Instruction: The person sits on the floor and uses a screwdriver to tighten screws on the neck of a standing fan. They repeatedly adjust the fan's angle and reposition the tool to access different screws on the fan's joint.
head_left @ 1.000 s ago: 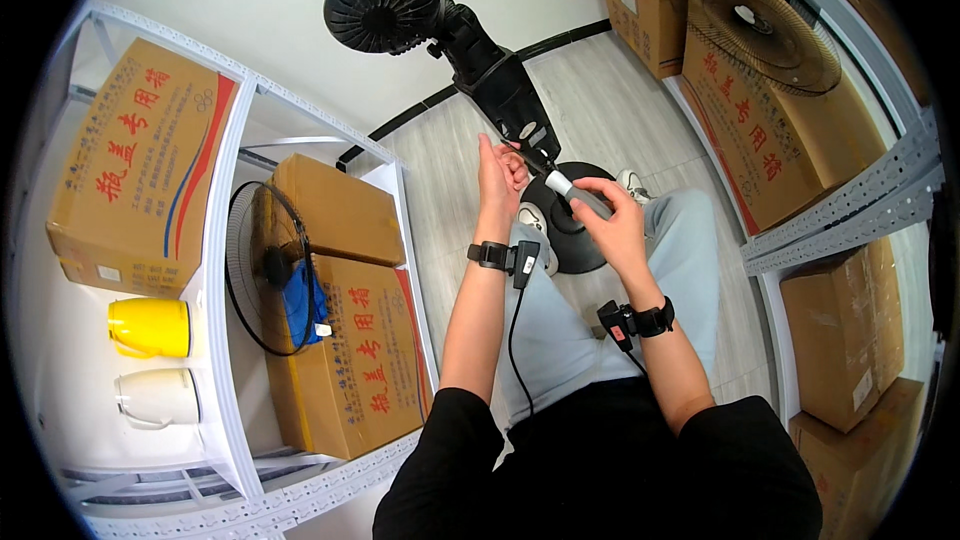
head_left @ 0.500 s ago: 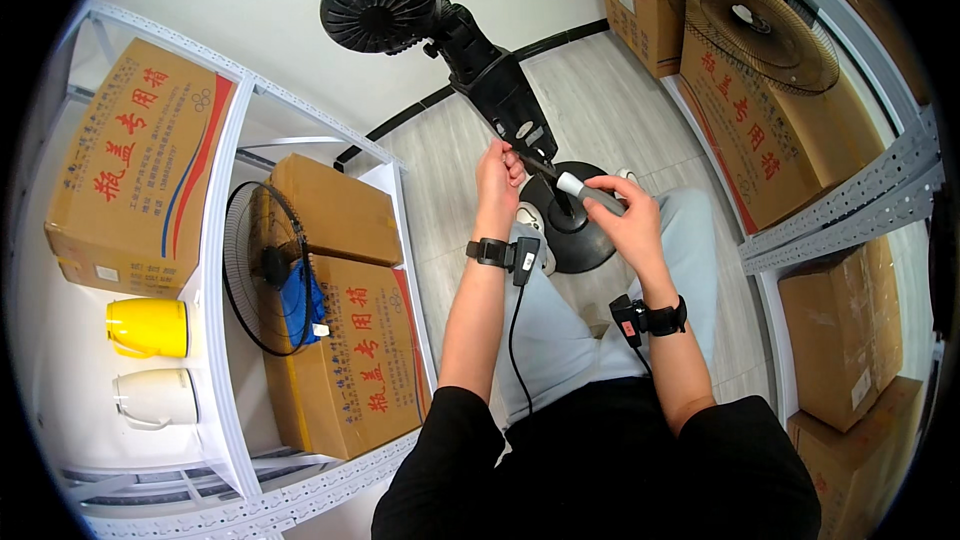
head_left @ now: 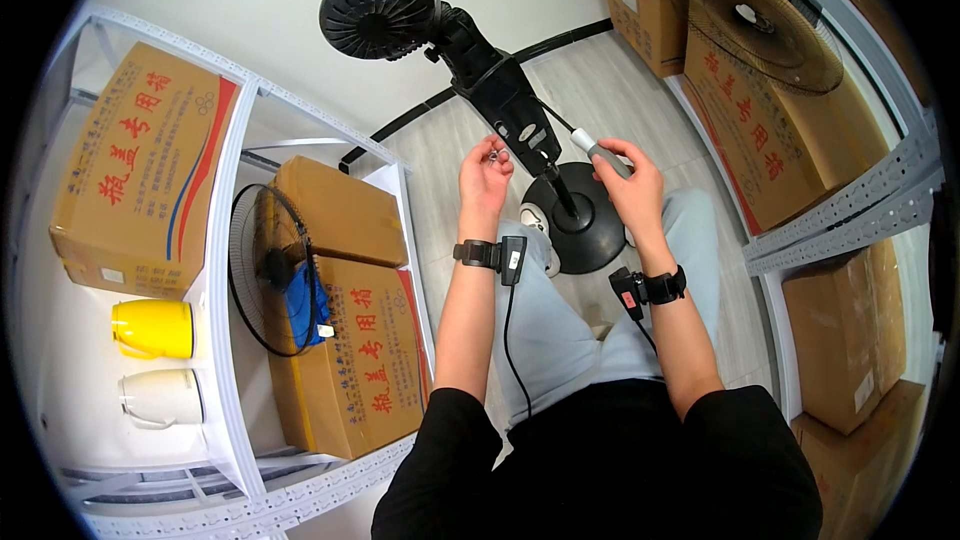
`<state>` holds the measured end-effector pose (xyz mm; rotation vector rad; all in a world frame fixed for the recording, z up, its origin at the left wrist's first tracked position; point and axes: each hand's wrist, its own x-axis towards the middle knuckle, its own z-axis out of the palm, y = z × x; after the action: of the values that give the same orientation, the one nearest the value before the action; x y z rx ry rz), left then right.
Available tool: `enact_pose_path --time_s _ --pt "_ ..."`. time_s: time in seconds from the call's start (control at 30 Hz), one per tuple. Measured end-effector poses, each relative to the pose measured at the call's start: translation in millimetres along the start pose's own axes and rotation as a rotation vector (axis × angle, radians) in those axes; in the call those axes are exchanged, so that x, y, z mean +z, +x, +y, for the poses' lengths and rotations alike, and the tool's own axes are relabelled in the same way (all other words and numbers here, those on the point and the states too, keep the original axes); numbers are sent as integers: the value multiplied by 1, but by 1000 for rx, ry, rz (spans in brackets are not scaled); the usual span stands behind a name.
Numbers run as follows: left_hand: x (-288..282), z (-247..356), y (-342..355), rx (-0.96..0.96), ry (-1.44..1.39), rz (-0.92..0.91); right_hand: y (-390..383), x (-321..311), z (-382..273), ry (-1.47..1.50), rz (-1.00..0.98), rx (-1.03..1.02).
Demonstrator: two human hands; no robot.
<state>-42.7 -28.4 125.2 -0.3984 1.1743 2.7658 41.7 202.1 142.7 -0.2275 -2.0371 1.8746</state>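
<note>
A black fan stand rises from a round base (head_left: 590,245), with a jointed neck (head_left: 500,90) and motor housing (head_left: 378,15). My left hand (head_left: 483,180) is beside the neck's lower end, fingers curled round a small metal piece (head_left: 493,156), perhaps a screw or nut; I cannot make out which. My right hand (head_left: 630,190), right of the pole, holds a tool (head_left: 608,157) with a grey handle, white collar and thin dark shaft. The shaft points up-left toward the neck; whether it touches is unclear.
White shelves flank me. The left one holds cartons (head_left: 140,160), a fan guard (head_left: 270,265) with blue cloth (head_left: 305,305), a yellow pitcher (head_left: 152,328) and a white pitcher (head_left: 160,395). The right one carries cartons (head_left: 750,150) and another fan guard (head_left: 760,30). My legs (head_left: 680,240) surround the base.
My right hand and the tool have moved up and to the right, away from my left hand. My left hand has shifted slightly left, and the small metal piece now shows in its fingers.
</note>
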Motion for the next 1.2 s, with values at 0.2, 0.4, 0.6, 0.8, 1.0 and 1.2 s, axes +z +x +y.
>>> enact_pose_path --time_s 0.2,0.4,0.6,0.8,1.0,1.2 --pt "-11 9 6 114 79 4 11 11 3 78 -40 -1" --pt "20 15 -2 252 414 -65 19 3 -5 -49 -87 -104" --pt "39 28 5 332 930 41 24 -3 -7 -204 -42 -494" --pt "48 28 6 418 976 41 26 -2 -7 391 -257 232" --pt "47 38 11 381 1078 17 27 0 7 520 -297 367" --pt "43 32 10 438 998 38 23 -7 1 1223 -236 712"
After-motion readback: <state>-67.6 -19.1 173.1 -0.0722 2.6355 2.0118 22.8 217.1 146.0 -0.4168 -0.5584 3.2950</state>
